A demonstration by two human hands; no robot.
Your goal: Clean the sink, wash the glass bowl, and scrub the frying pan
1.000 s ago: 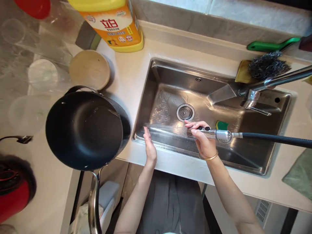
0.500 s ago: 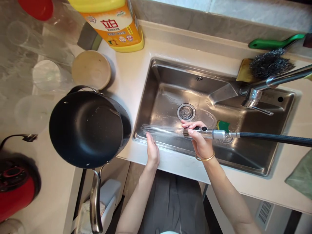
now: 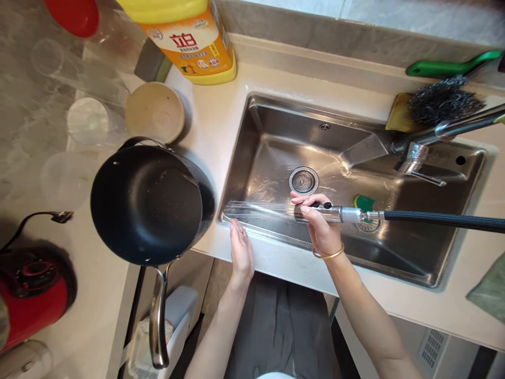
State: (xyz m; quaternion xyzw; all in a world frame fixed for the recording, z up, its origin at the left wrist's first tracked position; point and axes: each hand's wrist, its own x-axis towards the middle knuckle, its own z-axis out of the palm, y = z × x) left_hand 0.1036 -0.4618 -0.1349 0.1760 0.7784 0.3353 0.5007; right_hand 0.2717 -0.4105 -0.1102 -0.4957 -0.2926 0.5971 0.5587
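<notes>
My right hand (image 3: 321, 223) is wrapped around a pull-out faucet sprayer (image 3: 331, 213) on a black braided hose (image 3: 442, 218). Streams of water (image 3: 260, 209) shoot leftward from its nozzle onto the near left side of the steel sink (image 3: 276, 142). At the sink's near left edge, my left hand (image 3: 242, 251) is held with fingers stretched out and nothing in it, just below the spray. Left of the sink, a black pot (image 3: 150, 205) with a long metal handle (image 3: 158, 321) stands on the counter. In the sink lies a green and yellow sponge (image 3: 363, 203), partly behind the sprayer.
A yellow detergent jug (image 3: 197, 47) and a round beige dish (image 3: 154, 112) stand behind the pot. The faucet (image 3: 414, 155), a steel wool scrubber (image 3: 444, 102) and a green-handled brush (image 3: 450, 67) are at the right back. A red appliance (image 3: 35, 295) sits lower left.
My left hand has moved slightly left and down, away from the water streams. The sprayer has shifted a little left in my right hand, still spraying. The whole view has moved slightly.
</notes>
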